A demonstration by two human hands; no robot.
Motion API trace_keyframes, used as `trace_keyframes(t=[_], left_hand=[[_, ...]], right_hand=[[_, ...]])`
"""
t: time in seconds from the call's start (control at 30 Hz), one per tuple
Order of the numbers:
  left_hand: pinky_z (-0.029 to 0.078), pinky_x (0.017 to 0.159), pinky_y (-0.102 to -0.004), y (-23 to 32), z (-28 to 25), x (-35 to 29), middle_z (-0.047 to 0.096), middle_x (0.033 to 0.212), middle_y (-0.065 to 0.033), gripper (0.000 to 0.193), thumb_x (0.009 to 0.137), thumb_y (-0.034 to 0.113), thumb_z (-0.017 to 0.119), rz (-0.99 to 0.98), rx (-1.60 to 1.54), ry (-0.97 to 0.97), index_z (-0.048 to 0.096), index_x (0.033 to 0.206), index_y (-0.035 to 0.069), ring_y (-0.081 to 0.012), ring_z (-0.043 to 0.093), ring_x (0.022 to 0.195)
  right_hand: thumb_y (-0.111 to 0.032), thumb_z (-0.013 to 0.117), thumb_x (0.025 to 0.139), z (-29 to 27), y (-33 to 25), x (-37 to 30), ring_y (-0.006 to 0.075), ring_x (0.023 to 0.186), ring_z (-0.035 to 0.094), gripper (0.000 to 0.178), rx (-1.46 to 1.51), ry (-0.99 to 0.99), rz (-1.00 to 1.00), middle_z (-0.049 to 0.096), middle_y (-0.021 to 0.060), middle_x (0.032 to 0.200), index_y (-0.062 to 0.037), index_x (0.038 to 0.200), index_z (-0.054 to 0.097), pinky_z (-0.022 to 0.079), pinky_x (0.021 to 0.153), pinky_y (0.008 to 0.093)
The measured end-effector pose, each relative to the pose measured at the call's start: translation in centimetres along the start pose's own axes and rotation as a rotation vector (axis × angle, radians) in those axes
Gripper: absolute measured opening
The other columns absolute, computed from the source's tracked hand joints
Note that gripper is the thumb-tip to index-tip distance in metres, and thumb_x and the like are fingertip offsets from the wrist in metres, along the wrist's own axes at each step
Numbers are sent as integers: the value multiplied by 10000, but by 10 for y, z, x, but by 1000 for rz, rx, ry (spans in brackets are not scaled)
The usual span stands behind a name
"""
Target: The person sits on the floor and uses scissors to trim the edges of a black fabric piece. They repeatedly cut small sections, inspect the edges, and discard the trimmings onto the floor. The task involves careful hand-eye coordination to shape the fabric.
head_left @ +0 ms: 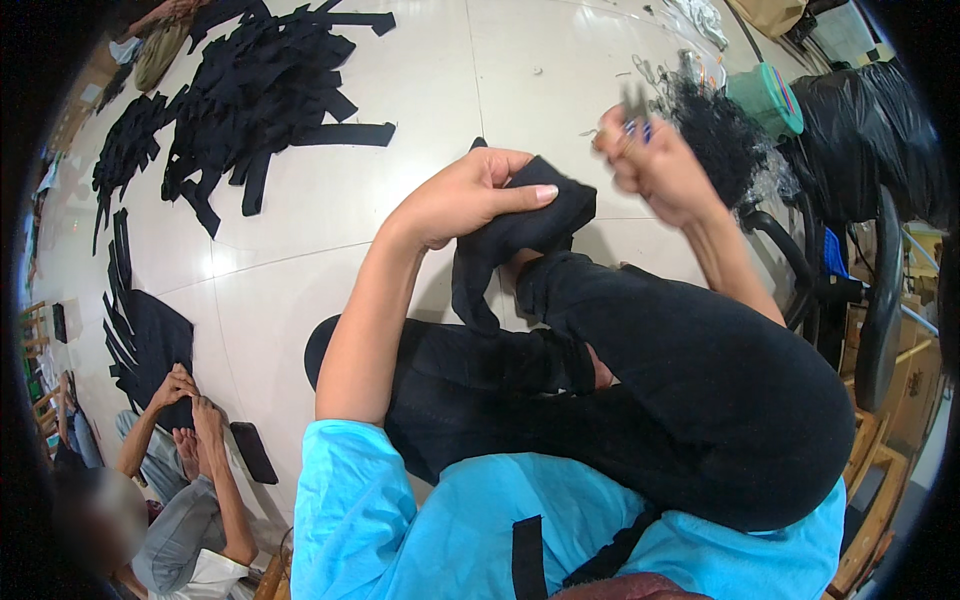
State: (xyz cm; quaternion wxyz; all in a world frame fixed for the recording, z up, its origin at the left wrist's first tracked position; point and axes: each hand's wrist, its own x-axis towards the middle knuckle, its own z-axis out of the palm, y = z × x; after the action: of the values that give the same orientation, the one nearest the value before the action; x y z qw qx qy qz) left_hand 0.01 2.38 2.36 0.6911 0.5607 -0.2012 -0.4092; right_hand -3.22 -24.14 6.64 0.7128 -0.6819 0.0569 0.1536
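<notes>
My left hand (465,195) is closed on a folded piece of black fabric (550,215), its thumb pressed flat on top. One end of the fabric hangs down beside my knee. To the right and apart from it, my right hand (665,175) is raised with its fingers curled around small metal thread snips (634,105). The snips' blades point upward and are smeared by motion, with a bit of blue at the grip. My black-trousered legs (690,380) lie bent below both hands.
A large heap of black fabric strips (265,95) covers the floor at far left. On the left a co-worker's hands (185,390) handle black fabric, near a dark phone (253,452). Black thread scraps (710,140), a green bucket (765,100) and a black plastic bag (865,140) stand at right.
</notes>
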Motion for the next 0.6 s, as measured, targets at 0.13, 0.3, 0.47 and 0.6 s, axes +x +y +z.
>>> trace_keyframes(t=[0.13,0.3,0.47,0.6], left_hand=[[570,747,-248,5,-9,0,756,955,-36,303,1007,286,741,-56,151,24,723,1103,0,-82,680,799],[561,747,-239,-2,-7,8,750,941,-33,276,1040,285,697,-10,8,113,726,1107,18,-75,678,808],[550,738,-231,-3,6,11,743,943,-19,243,1063,245,653,113,-98,213,717,1100,13,-66,671,819],[534,722,-225,0,10,10,734,931,-13,221,1062,213,639,209,-11,307,714,1087,7,-54,656,804]], right_hand=[[-164,609,1081,-25,-15,7,10,571,361,90,108,26,-68,582,-33,856,-80,1056,587,294,485,191],[-205,662,1058,-18,1,14,-5,586,350,153,-655,162,-60,554,-53,831,-56,1085,640,259,488,208],[-369,732,1009,18,6,-2,40,670,498,388,-256,-5,-11,636,-49,826,-53,1234,731,371,579,221],[-373,729,1022,30,16,-5,12,531,366,343,-13,-159,204,466,-108,677,-57,1148,683,245,470,221]])
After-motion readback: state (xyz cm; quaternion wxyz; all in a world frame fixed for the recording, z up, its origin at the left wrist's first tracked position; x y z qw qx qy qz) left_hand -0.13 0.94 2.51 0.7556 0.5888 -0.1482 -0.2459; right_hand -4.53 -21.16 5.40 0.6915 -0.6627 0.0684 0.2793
